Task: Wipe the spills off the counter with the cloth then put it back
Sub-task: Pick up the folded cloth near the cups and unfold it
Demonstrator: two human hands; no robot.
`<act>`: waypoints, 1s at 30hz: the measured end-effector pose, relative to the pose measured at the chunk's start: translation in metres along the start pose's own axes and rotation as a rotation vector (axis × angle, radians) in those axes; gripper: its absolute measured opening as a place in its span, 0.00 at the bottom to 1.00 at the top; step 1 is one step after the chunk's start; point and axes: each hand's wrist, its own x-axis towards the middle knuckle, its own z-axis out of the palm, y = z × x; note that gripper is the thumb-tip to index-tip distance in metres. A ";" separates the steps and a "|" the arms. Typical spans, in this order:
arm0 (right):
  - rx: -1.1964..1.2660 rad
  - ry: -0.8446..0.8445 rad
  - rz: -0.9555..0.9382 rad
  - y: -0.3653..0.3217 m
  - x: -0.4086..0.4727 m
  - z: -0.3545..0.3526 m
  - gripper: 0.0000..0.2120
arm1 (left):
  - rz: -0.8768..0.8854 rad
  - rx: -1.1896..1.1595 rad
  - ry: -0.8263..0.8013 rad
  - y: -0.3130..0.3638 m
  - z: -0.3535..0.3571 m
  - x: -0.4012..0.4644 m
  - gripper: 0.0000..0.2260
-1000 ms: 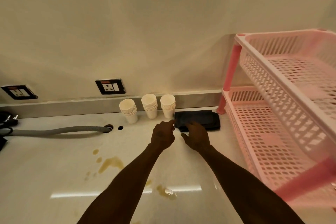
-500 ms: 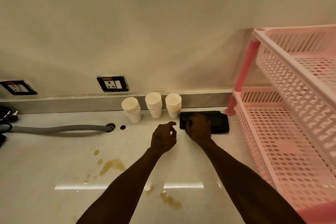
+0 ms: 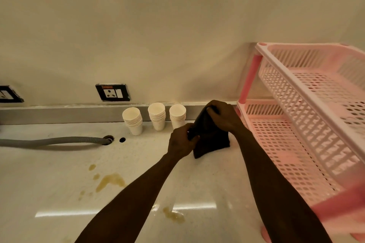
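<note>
A dark cloth (image 3: 211,140) hangs lifted off the pale counter (image 3: 49,163) near the back wall. My right hand (image 3: 223,116) grips its top edge from above. My left hand (image 3: 181,142) pinches its left side, lower down. The cloth's bottom corners hang close to the counter; whether they touch it I cannot tell. Brown spills lie on the counter: a large patch with small drops (image 3: 110,181) to the left of my left arm, and a smaller one (image 3: 173,217) between my forearms near the front.
Three stacks of white paper cups (image 3: 156,116) stand against the backsplash just left of the cloth. A pink two-tier plastic rack (image 3: 308,116) fills the right side. A grey hose (image 3: 53,141) runs into a counter hole at left. Wall sockets (image 3: 112,92) sit above.
The cloth lay flat on the counter with my right hand pressing on it; now both hands hold it lifted up. My left hand moved right onto the cloth.
</note>
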 end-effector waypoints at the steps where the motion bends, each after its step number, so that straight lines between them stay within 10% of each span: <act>1: 0.005 0.011 -0.024 -0.005 -0.002 -0.006 0.09 | 0.023 -0.032 0.011 0.003 -0.002 -0.001 0.24; 14: 0.194 0.065 -0.049 -0.039 -0.033 -0.027 0.09 | 0.325 -0.075 0.183 -0.002 -0.048 -0.048 0.09; 19: 0.318 0.048 -0.091 -0.072 -0.038 -0.032 0.09 | 0.024 -0.172 0.187 0.013 -0.051 -0.055 0.24; 25: 0.366 0.030 -0.141 -0.104 -0.034 -0.054 0.08 | -0.269 -0.284 -0.311 0.025 -0.040 -0.068 0.44; 30: 0.406 0.135 -0.118 -0.109 -0.026 -0.085 0.08 | -0.288 -0.154 -0.313 0.010 -0.039 -0.074 0.30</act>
